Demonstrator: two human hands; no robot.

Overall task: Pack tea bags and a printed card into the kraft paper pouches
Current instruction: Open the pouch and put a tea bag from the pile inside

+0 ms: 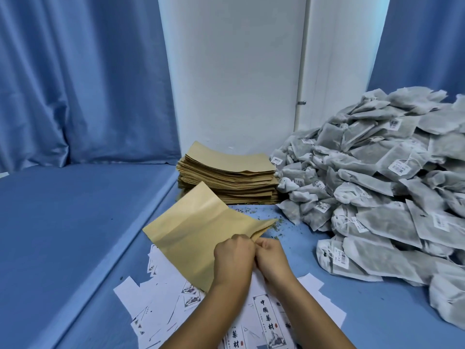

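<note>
One kraft paper pouch (191, 230) lies tilted over the blue table, its mouth edge toward me. My left hand (232, 258) and my right hand (270, 255) sit side by side at that edge, each pinching a side of the pouch mouth. Under my forearms lie several white printed cards (268, 321) with black characters, scattered face up and face down. A stack of flat kraft pouches (226, 177) stands behind the held pouch. A big heap of grey tea bags (377, 187) with white tags fills the right side.
The table wears a blue cloth (75, 222), with a step running along its left part. Loose tea crumbs (251, 212) lie between the stack and the heap. Blue curtains (75, 84) and a white wall (234, 71) close the back.
</note>
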